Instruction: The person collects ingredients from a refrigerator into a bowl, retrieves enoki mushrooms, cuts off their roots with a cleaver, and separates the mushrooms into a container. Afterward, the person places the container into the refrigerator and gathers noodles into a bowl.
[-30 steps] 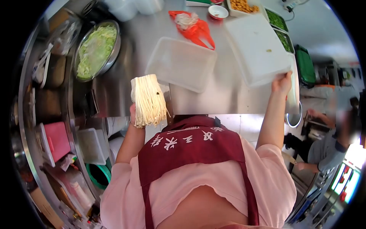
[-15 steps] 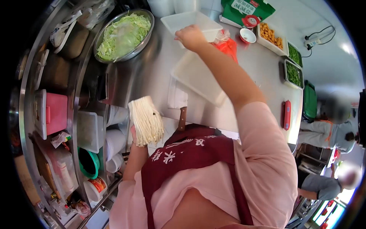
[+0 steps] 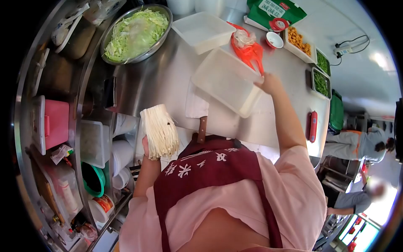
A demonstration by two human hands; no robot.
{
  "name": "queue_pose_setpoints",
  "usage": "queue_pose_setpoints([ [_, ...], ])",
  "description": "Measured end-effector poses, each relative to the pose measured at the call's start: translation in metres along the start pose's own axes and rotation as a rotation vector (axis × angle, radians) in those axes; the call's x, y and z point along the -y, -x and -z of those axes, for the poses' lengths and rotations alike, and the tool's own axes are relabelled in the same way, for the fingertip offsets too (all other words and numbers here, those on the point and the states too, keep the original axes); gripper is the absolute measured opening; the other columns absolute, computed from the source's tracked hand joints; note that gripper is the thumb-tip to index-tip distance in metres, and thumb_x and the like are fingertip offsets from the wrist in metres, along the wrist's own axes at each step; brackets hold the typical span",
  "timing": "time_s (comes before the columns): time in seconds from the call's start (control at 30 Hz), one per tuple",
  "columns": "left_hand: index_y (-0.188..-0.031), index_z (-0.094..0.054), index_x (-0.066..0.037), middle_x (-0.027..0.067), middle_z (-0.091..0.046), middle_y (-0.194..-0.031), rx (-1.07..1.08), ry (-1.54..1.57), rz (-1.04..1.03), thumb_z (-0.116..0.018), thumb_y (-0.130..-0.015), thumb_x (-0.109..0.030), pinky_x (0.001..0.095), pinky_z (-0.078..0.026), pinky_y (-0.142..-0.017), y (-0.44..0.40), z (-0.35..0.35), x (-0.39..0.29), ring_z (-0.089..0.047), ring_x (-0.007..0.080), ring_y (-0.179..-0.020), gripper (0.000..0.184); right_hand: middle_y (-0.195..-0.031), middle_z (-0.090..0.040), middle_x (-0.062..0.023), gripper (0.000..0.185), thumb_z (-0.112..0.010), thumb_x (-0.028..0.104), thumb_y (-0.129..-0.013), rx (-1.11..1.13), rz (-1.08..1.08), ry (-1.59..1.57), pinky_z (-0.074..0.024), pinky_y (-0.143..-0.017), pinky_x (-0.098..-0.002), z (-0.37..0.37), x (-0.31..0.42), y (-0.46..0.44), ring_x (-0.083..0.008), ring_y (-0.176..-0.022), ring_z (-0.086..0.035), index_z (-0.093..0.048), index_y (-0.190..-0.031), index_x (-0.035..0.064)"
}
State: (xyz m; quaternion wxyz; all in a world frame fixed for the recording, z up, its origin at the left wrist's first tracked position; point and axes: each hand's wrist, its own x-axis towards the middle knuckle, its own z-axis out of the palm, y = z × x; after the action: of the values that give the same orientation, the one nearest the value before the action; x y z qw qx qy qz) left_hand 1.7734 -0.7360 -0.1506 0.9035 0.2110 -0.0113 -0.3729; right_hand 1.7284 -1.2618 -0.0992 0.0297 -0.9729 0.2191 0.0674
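Note:
At the left, my left hand (image 3: 146, 147) is closed around a thick bunch of enoki mushrooms (image 3: 160, 132), mostly hidden behind it. My right hand (image 3: 270, 85) is at the right rim of a translucent plastic container (image 3: 222, 80), its fingers closed on the edge. Behind that container stands a second plastic container (image 3: 201, 31). A cleaver (image 3: 197, 105) lies on the steel table (image 3: 155, 80), its wooden handle toward my apron. Just beyond the right hand is a red plastic bag (image 3: 248, 50).
A steel bowl (image 3: 157, 51) of shredded cabbage stands far left. Along the right are a white bowl (image 3: 274, 40), a green packet (image 3: 275, 16), food trays (image 3: 321, 83) and a red tube-shaped package (image 3: 313, 127). Loaded shelves (image 3: 86, 80) flank the left; two people are at far right.
My right hand has left the far container and come back to the right, to the near container's rim. The far container has shifted slightly left. My left hand still holds the enoki mushrooms.

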Motion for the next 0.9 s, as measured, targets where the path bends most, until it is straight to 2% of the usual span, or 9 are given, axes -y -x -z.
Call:
queue_pose_setpoints([
  [0.03, -0.135, -0.037, 0.001, 0.0175, -0.050, -0.129, 0.000, 0.001, 0.003, -0.043, -0.085, -0.041, 0.0445, -0.045, -0.095, -0.005, -0.004, 0.000, -0.053, 0.0321, -0.114, 0.065, -0.098, -0.064, -0.0178, 0.045, -0.065, 0.026, -0.077, 0.001, -0.003, 0.001, -0.0497, -0.077, -0.0414, -0.009, -0.005, 0.008, -0.0304, -0.092, -0.062, -0.055, -0.117, 0.0079],
  [0.1, -0.135, -0.036, 0.001, 0.0174, -0.049, -0.130, 0.057, -0.014, 0.013, -0.041, -0.085, -0.039, 0.0443, -0.044, -0.096, -0.014, -0.009, 0.001, -0.052, 0.0318, -0.115, 0.064, -0.087, -0.064, -0.0168, 0.045, -0.063, 0.021, -0.076, 0.142, -0.296, -0.779, -0.0518, -0.064, -0.0364, -0.021, -0.013, 0.023, -0.0254, -0.072, -0.064, -0.054, -0.117, 0.0048],
  [0.2, -0.137, -0.034, -0.003, 0.0175, -0.045, -0.134, 0.048, -0.029, 0.078, -0.044, -0.084, -0.046, 0.0478, -0.043, -0.096, -0.028, -0.009, -0.002, -0.048, 0.0347, -0.119, 0.069, -0.080, -0.063, -0.0132, 0.042, -0.061, 0.013, -0.074, -0.061, -0.412, -0.798, -0.0470, -0.050, -0.0301, -0.010, -0.035, 0.043, -0.0176, -0.057, -0.058, -0.054, -0.114, 0.0029],
  [0.33, -0.137, -0.035, -0.003, 0.0168, -0.044, -0.135, 0.068, -0.001, 0.114, -0.045, -0.083, -0.045, 0.0478, -0.043, -0.097, -0.035, -0.030, -0.003, -0.048, 0.0341, -0.119, 0.069, -0.073, -0.059, -0.0010, 0.033, -0.059, 0.010, -0.075, -0.021, -0.506, -1.124, -0.0304, -0.041, -0.0213, 0.039, -0.082, 0.085, -0.0073, -0.049, -0.044, -0.058, -0.108, 0.0046],
  [0.47, -0.136, -0.035, 0.000, 0.0171, -0.048, -0.132, 0.154, 0.048, 0.084, -0.040, -0.086, -0.039, 0.0436, -0.042, -0.098, -0.028, -0.039, -0.004, -0.051, 0.0315, -0.117, 0.063, -0.075, -0.058, -0.0014, 0.031, -0.057, 0.008, -0.079, -0.105, -0.431, -1.371, -0.0278, -0.042, -0.0186, 0.069, -0.064, 0.086, -0.0036, -0.053, -0.042, -0.056, -0.109, 0.0021],
  [0.67, -0.135, -0.037, -0.001, 0.0172, -0.048, -0.131, 0.071, -0.020, 0.083, -0.042, -0.085, -0.040, 0.0448, -0.042, -0.098, -0.017, -0.012, -0.010, -0.051, 0.0320, -0.117, 0.064, -0.078, -0.056, -0.0027, 0.032, -0.057, 0.005, -0.082, -0.331, -0.295, -1.544, -0.0395, -0.044, -0.0219, 0.064, 0.058, -0.031, -0.0067, -0.053, -0.046, -0.053, -0.113, -0.0007],
  [0.77, -0.135, -0.038, -0.002, 0.0168, -0.048, -0.131, 0.065, -0.044, 0.085, -0.045, -0.083, -0.042, 0.0467, -0.042, -0.097, -0.013, -0.006, -0.013, -0.050, 0.0327, -0.117, 0.065, -0.082, -0.057, -0.0069, 0.032, -0.056, 0.008, -0.084, -0.264, -0.198, -1.614, -0.0465, -0.047, -0.0252, 0.044, 0.100, -0.082, -0.0124, -0.057, -0.055, -0.050, -0.114, -0.0024],
  [0.87, -0.133, -0.039, 0.001, 0.0177, -0.050, -0.129, 0.085, -0.011, 0.058, -0.040, -0.086, -0.039, 0.0446, -0.044, -0.096, -0.009, -0.018, -0.017, -0.052, 0.0315, -0.115, 0.062, -0.082, -0.060, -0.0128, 0.037, -0.055, 0.010, -0.082, -0.341, -0.314, -1.500, -0.0490, -0.055, -0.0329, 0.033, 0.126, -0.079, -0.0218, -0.065, -0.061, -0.048, -0.116, -0.0042],
  [0.9, -0.132, -0.039, 0.003, 0.0183, -0.051, -0.127, 0.097, 0.015, 0.038, -0.036, -0.087, -0.036, 0.0426, -0.045, -0.095, -0.008, -0.022, -0.018, -0.053, 0.0305, -0.114, 0.060, -0.083, -0.062, -0.0142, 0.033, -0.055, 0.013, -0.084, -0.596, -0.083, -1.043, -0.0494, -0.060, -0.0356, 0.002, 0.126, -0.071, -0.0257, -0.068, -0.062, -0.051, -0.112, -0.0023],
])
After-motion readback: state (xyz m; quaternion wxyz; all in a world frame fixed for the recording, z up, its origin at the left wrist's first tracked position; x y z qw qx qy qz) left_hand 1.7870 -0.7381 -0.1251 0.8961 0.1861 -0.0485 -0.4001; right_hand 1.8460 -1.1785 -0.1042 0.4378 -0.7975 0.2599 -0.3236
